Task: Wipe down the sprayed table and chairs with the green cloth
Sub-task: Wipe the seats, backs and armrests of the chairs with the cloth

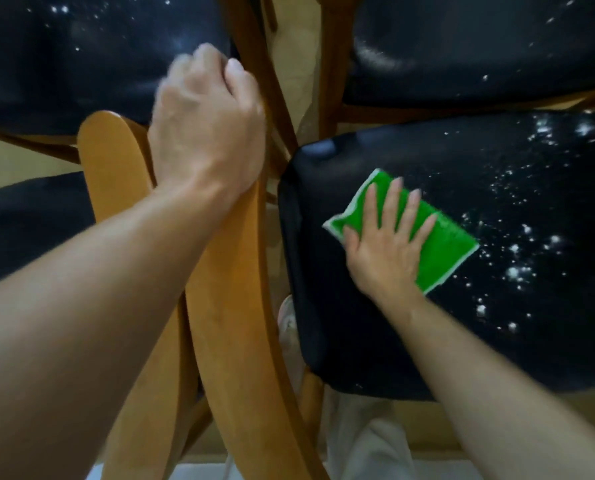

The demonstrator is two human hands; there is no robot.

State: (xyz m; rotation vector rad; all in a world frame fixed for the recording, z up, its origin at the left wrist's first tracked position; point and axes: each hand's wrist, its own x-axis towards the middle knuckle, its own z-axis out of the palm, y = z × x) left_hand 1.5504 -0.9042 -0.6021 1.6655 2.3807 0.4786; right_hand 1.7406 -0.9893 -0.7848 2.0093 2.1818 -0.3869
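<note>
Wiping is underway: the green cloth (424, 233) is pressed flat on the black chair seat (427, 334) by the spread right hand (387, 247); the left hand (207, 123) grips a wooden chair back (219, 289). Spray droplets (517, 251) at three o'clock likely come next.

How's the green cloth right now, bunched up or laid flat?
Flat. The green cloth lies spread on the black chair seat, pressed under the right hand with straight, splayed fingers.

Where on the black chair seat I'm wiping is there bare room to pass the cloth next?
The right hand presses the green cloth flat on the black padded chair seat. Free patches: the droplet-free strip between cloth and the seat's near-left edge, and the spray-speckled stretch right of the cloth. Crowded: the left side, where the left hand grips the curved wooden chair back.
</note>
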